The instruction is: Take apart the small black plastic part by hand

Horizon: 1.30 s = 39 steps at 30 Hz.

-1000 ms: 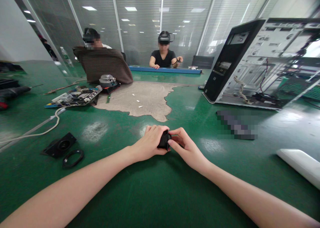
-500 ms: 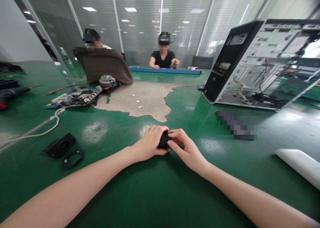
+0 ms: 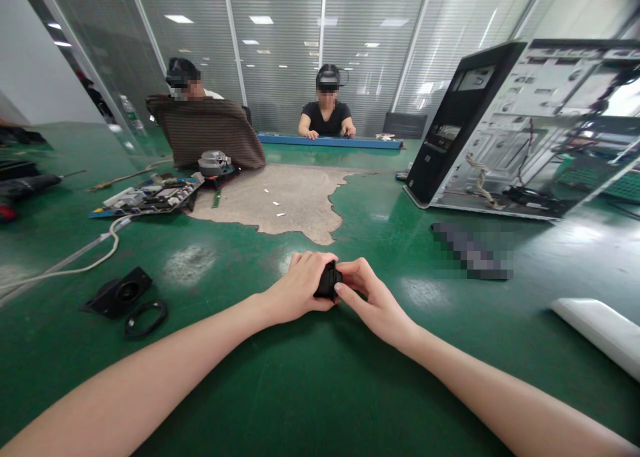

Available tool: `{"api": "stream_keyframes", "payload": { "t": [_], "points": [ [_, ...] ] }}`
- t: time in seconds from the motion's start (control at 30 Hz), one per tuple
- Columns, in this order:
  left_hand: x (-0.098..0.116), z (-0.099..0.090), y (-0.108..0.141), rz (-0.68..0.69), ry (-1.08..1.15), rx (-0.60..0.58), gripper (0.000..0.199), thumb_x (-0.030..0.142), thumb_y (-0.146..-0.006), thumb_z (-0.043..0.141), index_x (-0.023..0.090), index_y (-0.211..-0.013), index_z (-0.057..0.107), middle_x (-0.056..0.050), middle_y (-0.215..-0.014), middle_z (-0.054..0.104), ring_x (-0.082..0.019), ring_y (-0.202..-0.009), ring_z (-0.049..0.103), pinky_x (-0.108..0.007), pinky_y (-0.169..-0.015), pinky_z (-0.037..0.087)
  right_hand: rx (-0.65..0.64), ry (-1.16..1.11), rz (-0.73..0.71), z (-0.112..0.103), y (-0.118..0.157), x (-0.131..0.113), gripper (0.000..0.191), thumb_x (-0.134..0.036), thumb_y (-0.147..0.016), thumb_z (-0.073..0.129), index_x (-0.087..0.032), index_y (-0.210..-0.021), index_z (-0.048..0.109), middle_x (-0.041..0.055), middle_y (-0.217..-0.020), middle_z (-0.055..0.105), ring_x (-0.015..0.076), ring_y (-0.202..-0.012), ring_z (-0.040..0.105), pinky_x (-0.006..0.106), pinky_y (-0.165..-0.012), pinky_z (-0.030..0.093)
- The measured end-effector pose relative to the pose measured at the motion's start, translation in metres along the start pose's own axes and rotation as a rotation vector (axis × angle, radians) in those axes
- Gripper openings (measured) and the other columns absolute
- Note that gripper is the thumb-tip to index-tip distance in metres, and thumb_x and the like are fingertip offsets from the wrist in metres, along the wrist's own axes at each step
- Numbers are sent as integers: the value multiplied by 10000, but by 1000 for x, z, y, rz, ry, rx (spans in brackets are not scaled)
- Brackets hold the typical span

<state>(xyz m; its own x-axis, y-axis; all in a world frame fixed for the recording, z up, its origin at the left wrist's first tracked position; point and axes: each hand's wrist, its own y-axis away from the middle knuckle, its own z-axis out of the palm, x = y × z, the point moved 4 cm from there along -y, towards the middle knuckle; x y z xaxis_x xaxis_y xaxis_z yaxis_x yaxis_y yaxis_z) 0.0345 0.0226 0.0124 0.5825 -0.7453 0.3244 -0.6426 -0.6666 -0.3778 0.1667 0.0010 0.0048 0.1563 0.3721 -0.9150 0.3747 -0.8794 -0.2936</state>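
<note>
Between my two hands is a small black plastic part (image 3: 327, 282), close above the green tabletop; its exact kind does not show. My left hand (image 3: 303, 285) wraps round it from the left and covers much of it. On its right end, the thumb and fingers of my right hand (image 3: 369, 291) pinch the edge. To the left of my arms lie a black housing with a round opening (image 3: 120, 293) and a black ring (image 3: 145, 318), apart from each other.
An open computer case (image 3: 465, 130) stands at the right, near a blurred dark object (image 3: 470, 250) and a white panel (image 3: 597, 330). A circuit board (image 3: 150, 195), a cable (image 3: 100, 262) and a drill (image 3: 27, 190) lie at the left. Two people sit across the table.
My hands and the black part have hardly moved. Across the table, the person in black has lowered a raised hand toward the tabletop.
</note>
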Motion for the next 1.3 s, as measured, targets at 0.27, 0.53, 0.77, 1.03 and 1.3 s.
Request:
{"api": "stream_keyframes", "payload": {
  "t": [0.27, 0.53, 0.77, 1.03, 1.3],
  "points": [
    [1, 0, -1, -5, -1, 4, 553, 304, -700, 634, 196, -1132, 306, -62, -1053, 510, -234, -935, 474, -365, -803, 315, 45, -20, 53, -2, -3, 5, 177, -232, -823, 499, -232, -989, 435, 33, -994, 521, 160, -907, 577, 317, -749, 521],
    [0, 0, 0, 0, 9, 6, 544, 294, -701, 621, 201, -1134, 304, -64, -1053, 509, -234, -936, 473, -366, -807, 309, -10, -23, 61, -1, -1, 3, 210, -243, -827, 501, -223, -1027, 441, 42, -1007, 523, 171, -936, 565, 340, -774, 525],
    [1, -2, 0, 0, 26, 11, 549, 297, -697, 621, 203, -1137, 307, -59, -1066, 508, -230, -935, 473, -368, -813, 304, 44, -23, -30, -3, -2, -1, 95, -256, -817, 524, -228, -904, 498, 29, -996, 502, 167, -974, 537, 329, -823, 508],
    [1, -1, 0, 2, 14, 10, 548, 314, -701, 624, 193, -1135, 312, -64, -1055, 510, -234, -930, 472, -368, -806, 310, 16, -14, 90, -2, -2, 3, 248, -233, -820, 505, -230, -1057, 432, 56, -1054, 507, 186, -974, 547, 365, -787, 518],
    [1, -2, 0, -5, 24, -12, 545, 253, -685, 623, 199, -1130, 313, -69, -1081, 507, -239, -948, 472, -372, -813, 306, 21, 20, -59, -2, 0, -4, 168, -202, -799, 539, -237, -953, 482, 32, -1029, 485, 171, -1025, 498, 333, -858, 482]
  ]
}}
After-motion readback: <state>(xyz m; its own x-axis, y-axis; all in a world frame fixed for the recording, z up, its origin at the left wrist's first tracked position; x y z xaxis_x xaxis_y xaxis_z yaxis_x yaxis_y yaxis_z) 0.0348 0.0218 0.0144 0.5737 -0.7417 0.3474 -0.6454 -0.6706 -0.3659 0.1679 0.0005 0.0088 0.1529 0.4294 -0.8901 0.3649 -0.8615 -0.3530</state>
